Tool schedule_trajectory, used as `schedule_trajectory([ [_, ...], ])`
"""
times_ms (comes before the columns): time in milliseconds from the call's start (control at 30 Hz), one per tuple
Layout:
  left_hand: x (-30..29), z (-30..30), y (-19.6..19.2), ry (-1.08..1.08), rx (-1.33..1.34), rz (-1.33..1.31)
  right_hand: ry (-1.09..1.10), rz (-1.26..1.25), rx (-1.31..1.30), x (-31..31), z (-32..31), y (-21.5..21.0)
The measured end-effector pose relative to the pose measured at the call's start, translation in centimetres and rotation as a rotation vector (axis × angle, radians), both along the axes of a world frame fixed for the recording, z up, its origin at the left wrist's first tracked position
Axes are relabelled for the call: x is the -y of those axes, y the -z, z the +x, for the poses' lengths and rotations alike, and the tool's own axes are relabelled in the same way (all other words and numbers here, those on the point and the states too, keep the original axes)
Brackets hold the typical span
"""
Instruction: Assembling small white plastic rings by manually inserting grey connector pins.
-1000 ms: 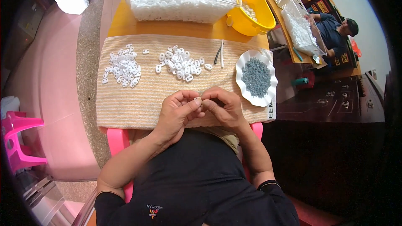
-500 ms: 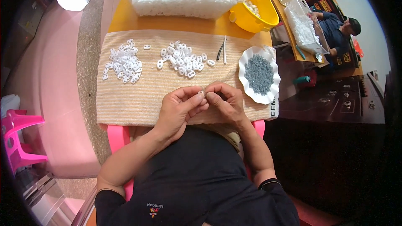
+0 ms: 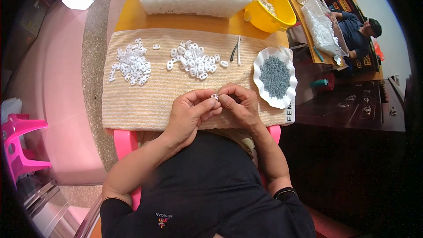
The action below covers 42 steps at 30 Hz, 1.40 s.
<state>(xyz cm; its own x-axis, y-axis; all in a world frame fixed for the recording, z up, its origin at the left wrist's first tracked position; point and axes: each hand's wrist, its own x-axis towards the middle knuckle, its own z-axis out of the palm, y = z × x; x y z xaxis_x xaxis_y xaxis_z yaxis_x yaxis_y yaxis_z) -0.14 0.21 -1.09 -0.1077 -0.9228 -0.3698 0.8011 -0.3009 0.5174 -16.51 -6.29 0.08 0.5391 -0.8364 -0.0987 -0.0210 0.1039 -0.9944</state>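
Note:
Between the thumb and forefinger of my left hand (image 3: 190, 109) is a small white two-hole plastic piece (image 3: 215, 97), its holes facing up. My right hand (image 3: 241, 106) pinches at the piece's right edge; whatever its fingertips hold is too small to make out. Beyond my hands, on the striped cloth (image 3: 150, 110), lie a left pile of small white two-hole pieces (image 3: 131, 65) and a middle pile of rounder white two-hole pieces (image 3: 194, 61). To the right, a white wavy-rimmed dish (image 3: 257, 77) holds many small grey slender pieces (image 3: 275, 77).
A clear bin (image 3: 189, 6) of white pieces and a yellow basin (image 3: 275, 11) stand at the back. Two thin sticks, one black (image 3: 233, 53) and one white (image 3: 239, 53), lie near the dish. At the right, another person (image 3: 354, 33) sits by a bin of white pieces (image 3: 319, 26).
The white piece has turned in my fingers and its holes now show more plainly. Both hands stay pinched together in nearly the same place; the view has shifted slightly.

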Motion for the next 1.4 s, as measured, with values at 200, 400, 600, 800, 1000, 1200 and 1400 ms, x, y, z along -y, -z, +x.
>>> schedule_trajectory([
  [200, 0.0, -0.1, 0.0, 0.004, 0.032, 0.000, -0.010, -0.091, -0.068, 0.1, -0.1, 0.0],
  [400, 0.0, -0.2, 0.1, -0.008, 0.042, 0.008, -0.019, -0.125, -0.086, 0.2, -0.1, -0.2],
  [600, -0.1, -0.3, 0.4, -0.004, 0.091, -0.012, -0.051, -0.312, -0.165, 0.4, -0.2, -0.3],
  [800, -0.2, -0.6, 0.9, 0.009, 0.226, -0.077, -0.106, -0.278, -0.190, 0.4, -0.6, -0.5],
  [1000, -0.1, -0.6, 0.7, 0.005, 0.199, -0.048, -0.095, -0.194, -0.217, 0.3, -0.5, -1.0],
  [1200, -0.2, -0.5, 0.4, 0.007, 0.171, -0.059, -0.111, -0.248, -0.216, 0.4, -0.5, -0.9],
  [1400, -0.2, -0.8, 0.6, -0.003, 0.214, -0.083, -0.117, -0.209, -0.200, 0.3, -0.4, -0.8],
])
